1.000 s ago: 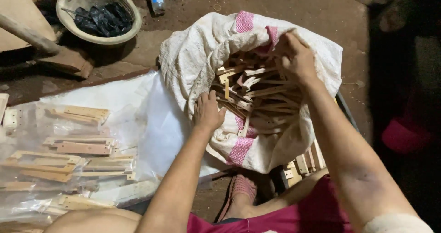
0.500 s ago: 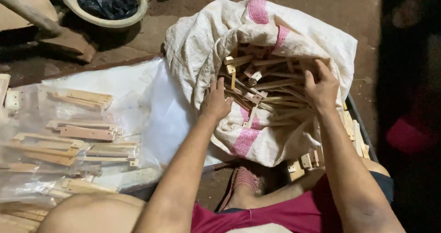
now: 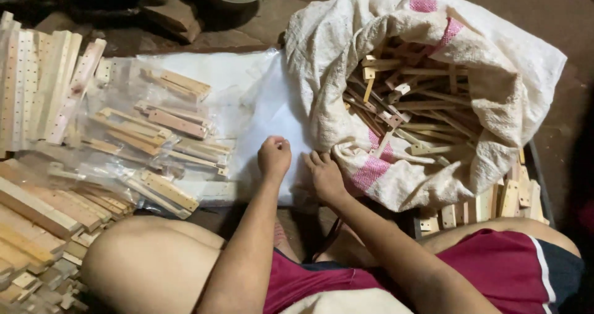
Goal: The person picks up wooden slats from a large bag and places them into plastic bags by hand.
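Both hands are down on the white plastic sheet [image 3: 260, 113], right next to each other. The left hand [image 3: 273, 157] is curled into a loose fist – looks like it's pinching the sheet, hard to be sure. The right hand [image 3: 324, 176] lies flat with fingers spread, holding nothing, just beside the rim of the sack [image 3: 328, 91] full of wooden sticks [image 3: 411, 107]. Bagged wooden pieces [image 3: 154, 147] sit off to the left.

coarse woven cloth sack [image 3: 346, 73], raw matt wood sticks [image 3: 408, 103], glossy clear plastic bags w/ strips [image 3: 154, 128]
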